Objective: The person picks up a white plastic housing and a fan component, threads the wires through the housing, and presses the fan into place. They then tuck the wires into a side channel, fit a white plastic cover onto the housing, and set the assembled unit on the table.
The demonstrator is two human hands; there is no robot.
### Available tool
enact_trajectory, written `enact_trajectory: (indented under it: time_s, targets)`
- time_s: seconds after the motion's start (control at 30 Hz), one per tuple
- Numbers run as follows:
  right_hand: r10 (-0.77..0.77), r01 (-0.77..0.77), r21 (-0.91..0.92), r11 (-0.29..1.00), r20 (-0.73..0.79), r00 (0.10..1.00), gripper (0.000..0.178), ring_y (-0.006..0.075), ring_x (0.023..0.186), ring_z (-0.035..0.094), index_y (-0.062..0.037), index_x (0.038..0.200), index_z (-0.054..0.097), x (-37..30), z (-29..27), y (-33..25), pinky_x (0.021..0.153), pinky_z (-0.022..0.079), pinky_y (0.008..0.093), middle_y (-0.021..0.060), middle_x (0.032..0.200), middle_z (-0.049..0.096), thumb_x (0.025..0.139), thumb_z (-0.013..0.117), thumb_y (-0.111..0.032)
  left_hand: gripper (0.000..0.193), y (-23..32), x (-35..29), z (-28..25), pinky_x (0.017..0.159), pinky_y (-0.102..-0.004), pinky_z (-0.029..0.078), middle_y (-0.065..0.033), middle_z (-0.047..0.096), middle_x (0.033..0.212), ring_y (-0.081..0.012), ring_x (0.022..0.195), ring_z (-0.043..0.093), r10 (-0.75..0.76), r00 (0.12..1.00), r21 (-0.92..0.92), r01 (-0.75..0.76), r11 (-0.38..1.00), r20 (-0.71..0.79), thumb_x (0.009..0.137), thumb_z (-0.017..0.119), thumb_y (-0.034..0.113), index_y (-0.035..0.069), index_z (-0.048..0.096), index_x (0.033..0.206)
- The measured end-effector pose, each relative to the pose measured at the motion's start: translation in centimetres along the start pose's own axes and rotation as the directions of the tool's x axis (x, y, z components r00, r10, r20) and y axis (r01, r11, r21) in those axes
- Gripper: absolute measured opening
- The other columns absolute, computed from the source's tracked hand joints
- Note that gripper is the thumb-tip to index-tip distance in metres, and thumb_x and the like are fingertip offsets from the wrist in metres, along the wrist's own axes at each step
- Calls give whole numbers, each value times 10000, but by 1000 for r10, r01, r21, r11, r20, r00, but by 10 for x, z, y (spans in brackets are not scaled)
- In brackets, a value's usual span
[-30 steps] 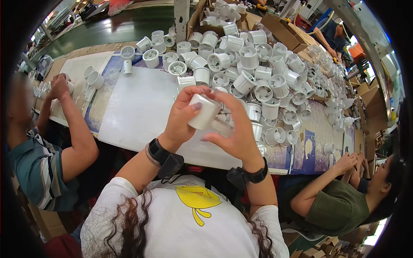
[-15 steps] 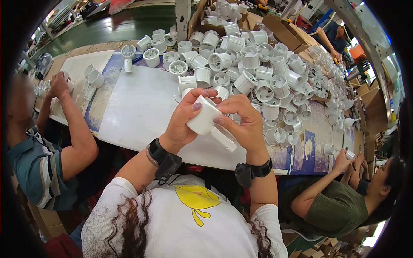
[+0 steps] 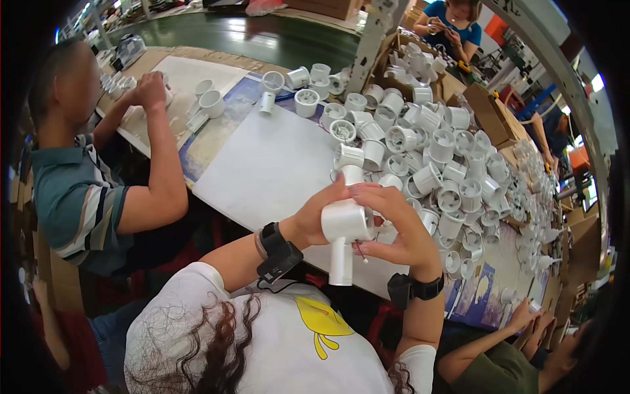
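Note:
Before my chest I hold a white plastic fan housing [image 3: 345, 222], a short round drum with a straight handle [image 3: 340, 262] pointing down toward me. My left hand [image 3: 321, 207] grips the drum from its left and far side; some of its fingers are hidden behind it. My right hand [image 3: 397, 223] curls around the drum's right end, fingers over the top and thumb below. Thin dark red wires [image 3: 358, 249] with a small pale connector hang out beside the handle. What sits inside the drum's right end is mostly hidden by my right hand.
A large heap of white fan housings [image 3: 441, 146], several with blades showing, covers the table's right half. A white sheet [image 3: 252, 164] lies left of my hands. Co-workers sit on both sides, one handling parts at left [image 3: 152, 92]. A metal post [image 3: 371, 49] stands beyond.
My view has swung, so the table sits further right and lower. The housing has turned, its handle now pointing down toward me, and my right hand has moved around its right end. Wires now show.

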State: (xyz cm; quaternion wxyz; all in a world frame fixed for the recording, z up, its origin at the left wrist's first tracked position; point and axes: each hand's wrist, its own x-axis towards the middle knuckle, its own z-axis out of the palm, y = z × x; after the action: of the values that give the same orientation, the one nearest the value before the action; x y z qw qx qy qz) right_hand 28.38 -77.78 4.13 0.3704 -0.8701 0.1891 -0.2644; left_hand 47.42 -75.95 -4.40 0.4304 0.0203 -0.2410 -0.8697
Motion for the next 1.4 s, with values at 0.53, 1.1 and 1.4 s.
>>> enact_trajectory:
  time_s: [0.53,1.1,1.4]
  targets:
    - [161,-157,-439,885,-28,987,619,326,973,638,-100,1186,586,235,137,90,808,517,409,150,1086,638,741,698,-515,277,18,-93,-51,805,-339,546,-86,585,1049,-158,911,602,428,735,648,22,761,-527,944,473,54,44,477,1220]
    - [369,-336,-538,773,-49,928,329,375,976,632,-229,1212,602,279,136,151,835,509,444,220,1157,570,908,538,-336,170,13,-95,-59,791,-316,529,-88,590,984,-146,843,592,424,835,721,-48,691,-351,931,454,-27,13,480,1094]
    - [410,-346,410,844,-78,909,282,195,828,635,-136,1165,550,244,61,110,625,473,261,129,1046,622,906,469,-209,166,8,-95,-55,793,-303,518,-85,595,987,-144,848,598,445,839,761,-57,646,-315,930,467,-28,11,482,1090]
